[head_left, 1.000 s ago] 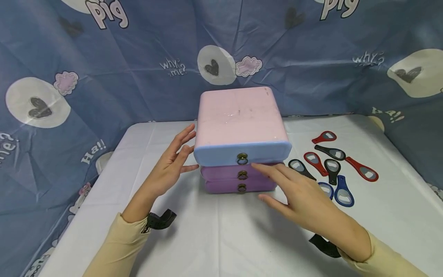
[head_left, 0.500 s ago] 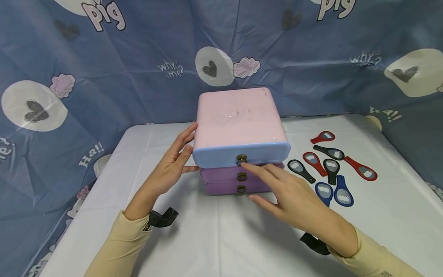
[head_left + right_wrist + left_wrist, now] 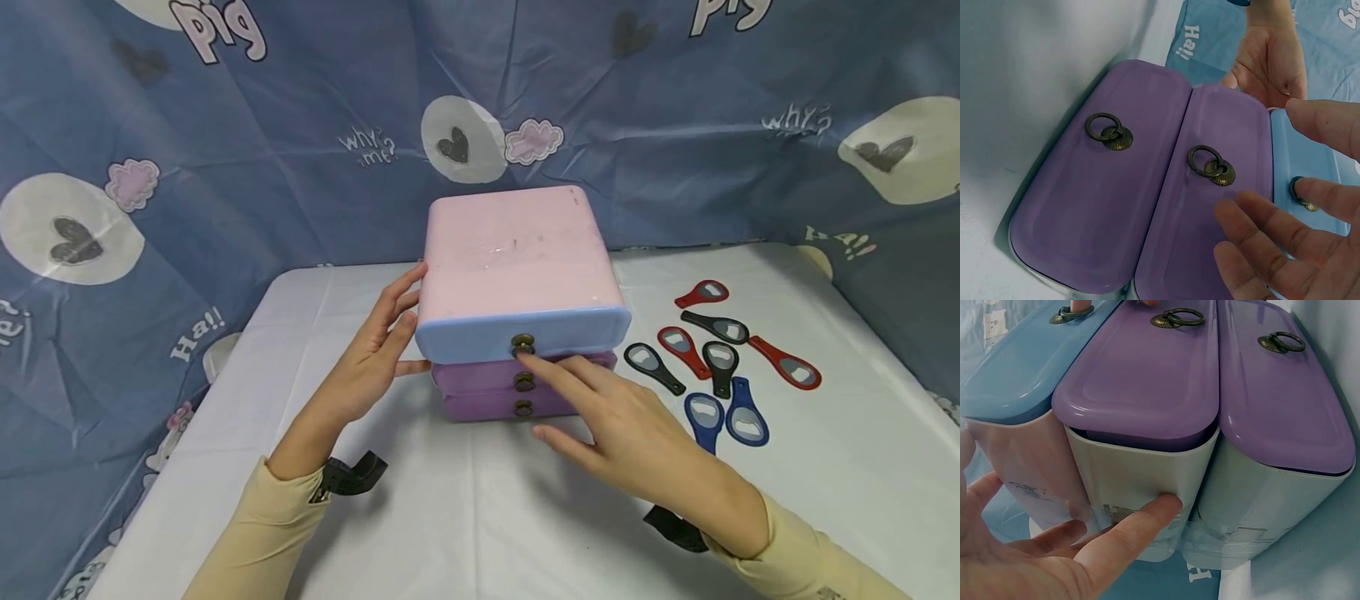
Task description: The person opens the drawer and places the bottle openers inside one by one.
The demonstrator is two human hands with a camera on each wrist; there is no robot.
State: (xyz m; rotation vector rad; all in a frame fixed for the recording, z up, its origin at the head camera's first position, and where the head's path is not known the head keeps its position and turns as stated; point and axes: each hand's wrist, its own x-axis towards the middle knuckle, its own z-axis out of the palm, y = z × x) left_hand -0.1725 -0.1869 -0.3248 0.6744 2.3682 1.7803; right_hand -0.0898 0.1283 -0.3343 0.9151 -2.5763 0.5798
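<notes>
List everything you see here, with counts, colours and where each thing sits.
drawer box: 1, pink body, middle of table
top drawer: 1, blue front, brass ring pull
lower drawers: 2, purple fronts, brass ring pulls, under the blue one
bottle openers: 8; 3 red, 3 black, 2 blue; right of box
tablecloth: 1, white, on table
backdrop: 1, blue printed cloth, behind
left hand: flat on box's left side
right hand: forefinger at blue drawer's ring

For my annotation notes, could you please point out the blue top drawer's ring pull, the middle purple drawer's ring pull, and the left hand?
Blue drawer's ring pull [image 3: 522,342], head view, ring.
Middle purple drawer's ring pull [image 3: 1210,165], right wrist view, ring.
Left hand [image 3: 367,367], head view, back of hand.
</notes>
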